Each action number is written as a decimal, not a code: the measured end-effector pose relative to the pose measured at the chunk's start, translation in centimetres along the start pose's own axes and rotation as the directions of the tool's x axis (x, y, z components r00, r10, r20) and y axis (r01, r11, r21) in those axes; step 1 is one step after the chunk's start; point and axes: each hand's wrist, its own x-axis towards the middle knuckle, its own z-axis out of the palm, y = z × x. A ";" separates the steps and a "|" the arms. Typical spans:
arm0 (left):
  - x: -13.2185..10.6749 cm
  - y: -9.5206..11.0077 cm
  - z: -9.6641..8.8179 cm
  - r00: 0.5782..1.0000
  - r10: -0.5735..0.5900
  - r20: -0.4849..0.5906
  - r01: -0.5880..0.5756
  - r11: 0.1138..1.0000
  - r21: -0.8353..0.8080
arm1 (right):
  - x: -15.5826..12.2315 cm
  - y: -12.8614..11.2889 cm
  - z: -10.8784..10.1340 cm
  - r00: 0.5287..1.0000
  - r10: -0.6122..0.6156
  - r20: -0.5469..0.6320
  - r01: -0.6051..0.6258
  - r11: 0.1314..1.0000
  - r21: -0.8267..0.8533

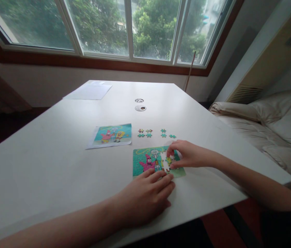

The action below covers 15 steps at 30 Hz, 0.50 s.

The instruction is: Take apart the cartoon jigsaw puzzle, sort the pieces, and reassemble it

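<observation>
A partly assembled jigsaw puzzle (140,160) lies on the white table, with a pink starfish figure on its left part and a white gap right of the middle. My left hand (152,193) rests palm down over the puzzle's lower edge, its fingers stretched out. Over the right part, my right hand (184,154) curls its thumb and fingers round a small yellow-and-green puzzle piece (169,160). Some of the puzzle's right side is hidden under that hand. Loose puzzle pieces (148,135) lie in two small groups just beyond the puzzle.
A printed reference picture (114,135) lies left of the loose pieces. Farther back on the table (57,165) are white paper sheets (91,91) and two round cable-hole covers (140,108). A pale sofa (253,120) stands at the right. Windows line the far wall.
</observation>
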 end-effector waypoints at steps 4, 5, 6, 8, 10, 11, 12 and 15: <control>0.0 0.1 -0.1 1.000 -0.001 -0.008 0.001 1.000 -0.004 | -0.2 -0.5 0.0 1.000 -0.002 -0.023 0.001 0.998 -0.056; 0.0 0.0 -0.1 1.000 -0.001 -0.010 0.001 1.000 -0.005 | -0.2 -0.6 -0.1 1.000 -0.003 -0.023 0.001 0.998 -0.062; 0.0 0.0 -0.2 1.000 0.000 -0.010 0.000 1.000 -0.007 | -0.3 -0.6 -0.2 1.000 -0.004 -0.019 0.002 0.998 -0.064; -0.1 -0.1 -0.2 1.000 0.001 -0.003 -0.001 1.000 -0.008 | -0.4 -0.5 -0.6 1.000 -0.011 -0.010 0.010 0.999 -0.048; -0.2 -0.1 -0.2 1.000 0.001 0.003 -0.001 1.000 -0.009 | -0.5 0.0 -1.1 1.000 -0.024 -0.015 0.024 1.000 -0.017; -0.2 -0.2 -0.2 1.000 0.001 0.000 -0.001 1.000 -0.008 | -0.5 0.2 -1.3 0.999 -0.029 -0.024 0.029 1.000 -0.006; -0.3 -0.2 -0.1 1.000 -0.002 -0.009 0.002 1.000 -0.007 | -0.6 0.5 -1.5 0.999 -0.029 -0.036 0.029 1.000 0.000; -0.4 -0.2 -0.1 0.999 -0.011 -0.032 0.011 1.000 0.002 | -0.4 1.2 -1.7 0.997 -0.018 -0.070 0.018 1.000 0.002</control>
